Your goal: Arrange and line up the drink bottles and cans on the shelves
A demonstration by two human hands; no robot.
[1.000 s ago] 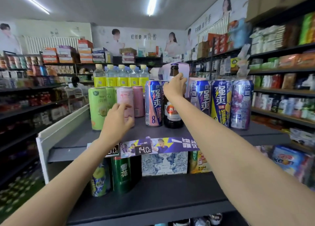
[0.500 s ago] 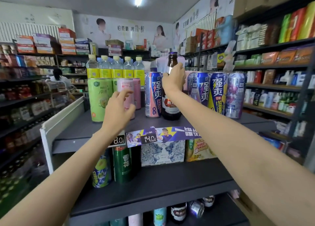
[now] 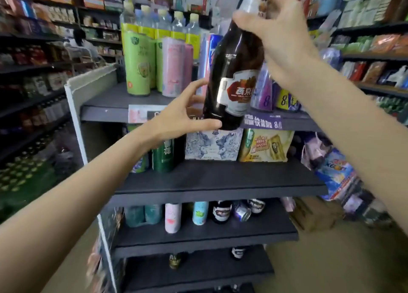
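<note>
A dark brown beer bottle point(image 3: 234, 72) with a red and white label hangs tilted in the air in front of the top shelf point(image 3: 114, 107). My right hand point(image 3: 278, 34) grips its neck from above. My left hand point(image 3: 181, 116) cups the bottle's base, thumb under it and fingers spread behind it. On the top shelf stand green cans point(image 3: 136, 65), pink cans point(image 3: 174, 67), yellow-labelled clear bottles point(image 3: 163, 23) behind them, and blue and purple cans point(image 3: 267, 89) partly hidden by the bottle and my right arm.
The second shelf point(image 3: 220, 182) holds green cans point(image 3: 163, 158), a blue-white carton point(image 3: 212, 147) and a yellow pack point(image 3: 265, 144). The third shelf point(image 3: 198, 237) has mixed cans and bottles, one can lying on its side. Stocked store shelves flank both sides.
My right hand has lifted the brown bottle off the top shelf and toward me, tilting it. My left hand left the pink can and went under the bottle's base. The view dropped lower.
</note>
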